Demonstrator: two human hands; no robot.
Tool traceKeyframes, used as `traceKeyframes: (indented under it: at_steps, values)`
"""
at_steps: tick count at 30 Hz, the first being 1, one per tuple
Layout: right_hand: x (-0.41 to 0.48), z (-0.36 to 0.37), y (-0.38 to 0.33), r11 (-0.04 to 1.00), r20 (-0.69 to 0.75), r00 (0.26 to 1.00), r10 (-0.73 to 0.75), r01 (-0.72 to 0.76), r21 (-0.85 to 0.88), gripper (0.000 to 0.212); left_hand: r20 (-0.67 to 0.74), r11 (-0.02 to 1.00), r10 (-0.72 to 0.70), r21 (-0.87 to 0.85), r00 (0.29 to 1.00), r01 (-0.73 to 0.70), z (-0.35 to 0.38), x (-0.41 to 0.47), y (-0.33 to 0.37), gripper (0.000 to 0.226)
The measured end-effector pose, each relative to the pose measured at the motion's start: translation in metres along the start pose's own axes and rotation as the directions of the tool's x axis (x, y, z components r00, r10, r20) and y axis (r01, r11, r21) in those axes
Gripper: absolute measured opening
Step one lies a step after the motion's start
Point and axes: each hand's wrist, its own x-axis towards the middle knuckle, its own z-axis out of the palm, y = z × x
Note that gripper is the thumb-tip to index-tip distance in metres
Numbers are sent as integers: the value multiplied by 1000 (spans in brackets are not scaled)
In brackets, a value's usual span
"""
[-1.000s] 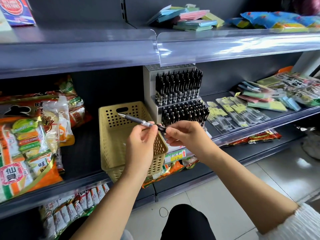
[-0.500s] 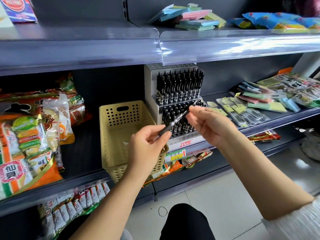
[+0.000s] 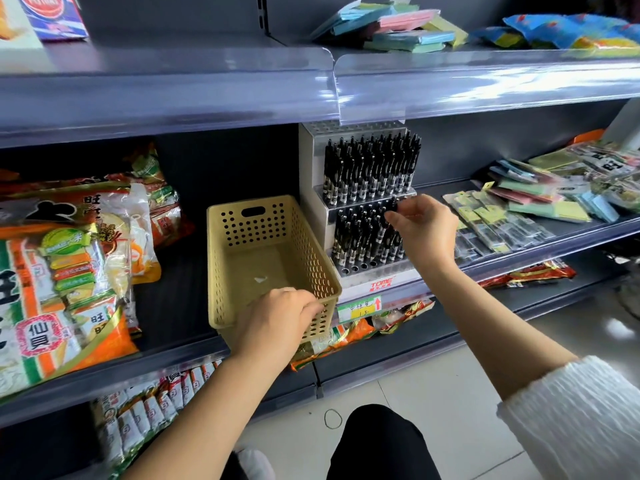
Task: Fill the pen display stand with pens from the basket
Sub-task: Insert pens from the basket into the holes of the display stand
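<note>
The white tiered pen display stand [image 3: 349, 284] sits on the middle shelf, its two lower tiers packed with black pens [image 3: 370, 168]. The holes along its front row and on its top step stand empty. My right hand [image 3: 427, 230] pinches the top of a black pen [image 3: 393, 206] that stands upright among the lower tier's pens. The beige perforated basket [image 3: 221, 271] is left of the stand and shows only a small white scrap inside. My left hand [image 3: 277, 320] hangs before the basket's front wall, fingers loosely curled, no pen in it.
Snack bags [image 3: 69, 271] fill the shelf left of the basket. Packaged stationery [image 3: 519, 216] lies right of the stand. The upper shelf's clear lip [image 3: 346, 88] overhangs the stand closely. Coloured paper packs [image 3: 391, 26] lie on top. A rubber band [image 3: 332, 419] is on the floor.
The pen passed from my left hand to my right, which carried it up into the stand's lower tier. My left hand dropped to the basket's front.
</note>
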Motion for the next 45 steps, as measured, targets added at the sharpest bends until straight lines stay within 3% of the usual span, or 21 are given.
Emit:
traceKeyframes:
  at_steps: [9,22,33,40,45]
  values:
    - [1,8,1,989,31,997,-67,70,-131,15,-51,999,33,15,998,-32,-7,6,-8,32]
    - [-8,20,19,965,117,993,-27,57,-257,18,-123,1000,-12,12,992,13,-10,34,-26,30]
    - [-17,22,27,989,42,996,78,-72,-133,13,-72,1000,18,23,997,-17,10,51,-40,27]
    - [-17,19,23,989,75,994,85,-75,-129,11,-110,999,-28,22,994,30,19,58,-45,24]
    - [-17,21,26,991,73,993,94,-86,-105,13,-100,992,-38,113,994,49,23,65,-43,26]
